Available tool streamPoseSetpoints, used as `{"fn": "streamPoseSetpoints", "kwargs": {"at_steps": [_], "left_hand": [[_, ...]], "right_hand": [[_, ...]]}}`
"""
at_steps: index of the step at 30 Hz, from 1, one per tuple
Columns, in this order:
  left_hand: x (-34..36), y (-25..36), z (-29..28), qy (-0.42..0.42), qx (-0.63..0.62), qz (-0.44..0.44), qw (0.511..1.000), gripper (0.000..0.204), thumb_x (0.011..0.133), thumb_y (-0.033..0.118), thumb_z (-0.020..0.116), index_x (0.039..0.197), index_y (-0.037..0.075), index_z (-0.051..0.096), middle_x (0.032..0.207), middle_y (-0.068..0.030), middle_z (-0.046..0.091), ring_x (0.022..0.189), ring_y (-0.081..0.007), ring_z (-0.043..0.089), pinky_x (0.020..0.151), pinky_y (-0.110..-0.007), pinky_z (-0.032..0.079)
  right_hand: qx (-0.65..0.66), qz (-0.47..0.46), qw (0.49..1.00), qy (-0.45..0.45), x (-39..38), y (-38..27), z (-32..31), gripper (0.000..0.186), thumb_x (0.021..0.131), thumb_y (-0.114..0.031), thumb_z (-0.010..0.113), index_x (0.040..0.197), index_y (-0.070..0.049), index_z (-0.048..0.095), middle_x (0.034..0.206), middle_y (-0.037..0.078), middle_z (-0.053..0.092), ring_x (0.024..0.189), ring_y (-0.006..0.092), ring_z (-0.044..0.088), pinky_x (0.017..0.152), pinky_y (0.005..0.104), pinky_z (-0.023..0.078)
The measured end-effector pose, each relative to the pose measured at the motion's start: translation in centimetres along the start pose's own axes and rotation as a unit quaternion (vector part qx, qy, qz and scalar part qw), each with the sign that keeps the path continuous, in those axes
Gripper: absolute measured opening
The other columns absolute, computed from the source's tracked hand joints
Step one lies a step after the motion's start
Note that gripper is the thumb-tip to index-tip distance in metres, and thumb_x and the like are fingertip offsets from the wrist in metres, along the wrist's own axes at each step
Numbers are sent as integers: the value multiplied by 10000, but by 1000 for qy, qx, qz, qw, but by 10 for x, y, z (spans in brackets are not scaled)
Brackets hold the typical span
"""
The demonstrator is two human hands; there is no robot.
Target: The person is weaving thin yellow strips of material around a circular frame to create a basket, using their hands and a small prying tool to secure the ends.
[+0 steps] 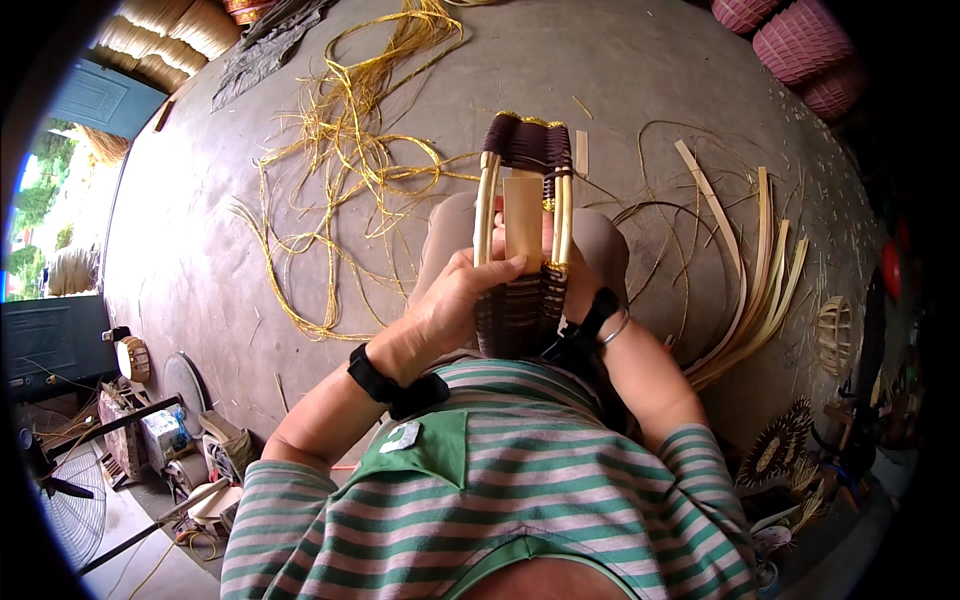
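Note:
A long woven frame (530, 145) of pale rods and dark brown cord, with gold cord at its edges, rests upright between my knees against my lap. Across its open middle stands a flat pale bamboo strip (523, 215). My left hand (462, 292) grips from the left side, its thumb pressed on the strip's lower end. On the right, my right hand (576, 290) is closed around the frame's side, and most of its fingers are hidden behind the rods. Some fingers show through the gap behind the strip; whose they are is hard to tell.
Tangled gold cord (360, 150) lies on the concrete floor ahead and to the left. Several pale split strips (765, 260) lie at the right, and a short slat (582, 153) beyond the frame. A fan (75, 505) stands at lower left; pink baskets (810, 50) sit far right.

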State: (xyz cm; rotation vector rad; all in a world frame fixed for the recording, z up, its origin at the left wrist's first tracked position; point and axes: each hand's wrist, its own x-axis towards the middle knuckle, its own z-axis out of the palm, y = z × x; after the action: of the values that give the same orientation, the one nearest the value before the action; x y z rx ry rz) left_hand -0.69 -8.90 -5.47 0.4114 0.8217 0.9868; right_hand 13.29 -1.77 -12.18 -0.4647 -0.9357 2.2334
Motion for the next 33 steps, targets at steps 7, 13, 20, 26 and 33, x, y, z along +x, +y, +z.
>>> {"fn": "streamPoseSetpoints", "kwargs": {"at_steps": [7,13,20,26,33], "left_hand": [[-3,-5,2,28,-46,8,998,216,898,131,543,1063,-3,587,973,-76,635,875,-156,613,786,-301,493],[-3,-6,0,44,-34,27,998,213,888,132,553,1054,7,599,944,-61,639,858,-141,614,779,-294,494],[-5,-6,1,46,-34,38,998,208,880,122,557,1043,2,605,917,-63,641,797,-133,621,730,-287,507],[-5,-10,-1,69,-42,49,996,112,858,83,581,945,14,602,866,-63,640,743,-137,621,676,-296,516],[-7,-10,-2,73,-9,56,996,120,861,88,587,944,5,610,859,-60,641,754,-133,618,690,-286,509]], "right_hand": [[61,39,997,-20,10,10,-1,422,952,-415,438,1179,-60,467,948,52,590,855,149,602,758,270,517],[-41,29,992,113,2,-10,2,341,951,-342,468,1081,-36,542,888,44,607,733,121,587,687,237,487],[-421,-262,857,143,-51,-41,20,46,852,-43,559,828,-10,581,810,69,604,785,178,583,741,274,454],[-526,-297,786,128,-60,-38,23,30,827,-24,572,803,-6,576,810,99,608,764,222,603,721,293,469],[-422,-257,858,140,-64,-29,24,101,894,-82,536,848,0,573,824,65,613,737,145,582,689,255,460]]}}
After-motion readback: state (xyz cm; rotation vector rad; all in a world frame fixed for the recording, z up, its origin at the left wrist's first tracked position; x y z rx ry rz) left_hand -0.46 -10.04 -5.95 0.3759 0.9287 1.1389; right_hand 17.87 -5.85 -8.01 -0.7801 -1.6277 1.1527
